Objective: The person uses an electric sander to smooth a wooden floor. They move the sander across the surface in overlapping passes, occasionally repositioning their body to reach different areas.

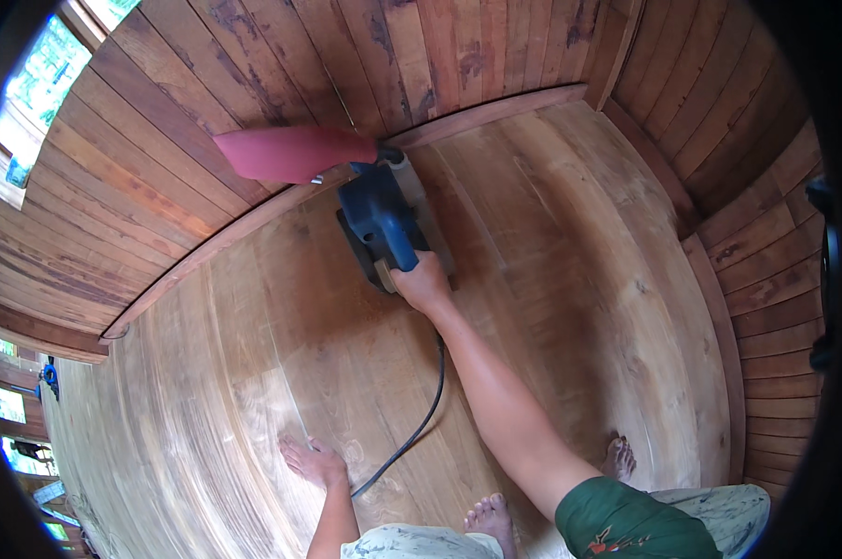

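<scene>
My right hand (425,282) is wrapped round the rear handle of a blue belt sander (374,207), which stands on the wooden floor (570,242) close to the far wall. A pink dust bag (295,154) sticks out from the sander's far end toward the left, against the wall boards. From the handle a black power cord (430,405) curves back toward me, passing beside my left wrist. My left hand (314,461) lies flat on the floor boards at the lower middle, fingers stretched out, holding nothing.
A plank wall (346,65) with a baseboard (495,110) bounds the floor at the far side, and another plank wall (766,252) stands on the right. My bare feet (493,518) rest on the floor near me. Windows show at the left rim.
</scene>
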The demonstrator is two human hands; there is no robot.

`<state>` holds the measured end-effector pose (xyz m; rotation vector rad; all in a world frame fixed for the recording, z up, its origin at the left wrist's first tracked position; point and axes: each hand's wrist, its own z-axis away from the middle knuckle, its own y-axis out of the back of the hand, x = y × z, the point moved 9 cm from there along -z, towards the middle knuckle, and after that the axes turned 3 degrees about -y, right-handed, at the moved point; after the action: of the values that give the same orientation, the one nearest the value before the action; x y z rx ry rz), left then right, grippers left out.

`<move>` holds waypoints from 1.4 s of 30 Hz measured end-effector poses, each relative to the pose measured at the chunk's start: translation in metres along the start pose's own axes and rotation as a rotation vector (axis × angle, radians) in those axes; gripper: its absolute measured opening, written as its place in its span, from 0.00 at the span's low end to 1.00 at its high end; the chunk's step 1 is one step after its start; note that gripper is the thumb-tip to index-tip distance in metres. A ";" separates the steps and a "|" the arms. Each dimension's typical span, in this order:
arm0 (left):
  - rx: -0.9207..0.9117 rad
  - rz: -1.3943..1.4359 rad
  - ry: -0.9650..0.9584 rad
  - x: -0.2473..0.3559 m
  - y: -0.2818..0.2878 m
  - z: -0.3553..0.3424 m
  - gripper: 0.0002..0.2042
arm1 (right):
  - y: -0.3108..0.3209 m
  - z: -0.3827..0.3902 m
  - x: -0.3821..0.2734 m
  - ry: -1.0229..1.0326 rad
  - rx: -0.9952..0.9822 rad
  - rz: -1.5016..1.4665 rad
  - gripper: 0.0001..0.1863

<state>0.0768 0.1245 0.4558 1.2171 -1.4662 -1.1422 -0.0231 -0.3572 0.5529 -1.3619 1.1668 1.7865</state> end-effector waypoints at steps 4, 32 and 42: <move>-0.015 0.020 0.011 -0.001 0.002 0.002 0.30 | 0.029 0.019 0.007 0.047 0.079 -0.003 0.13; -0.044 0.045 0.036 -0.001 0.003 0.000 0.32 | 0.124 -0.080 0.038 -0.092 -0.048 -0.281 0.10; -0.046 -0.031 0.050 0.001 0.002 0.000 0.31 | 0.152 -0.046 0.054 -0.109 -0.038 -0.281 0.08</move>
<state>0.0766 0.1237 0.4581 1.2319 -1.3809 -1.1518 -0.1496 -0.4669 0.5405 -1.3577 0.8425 1.6642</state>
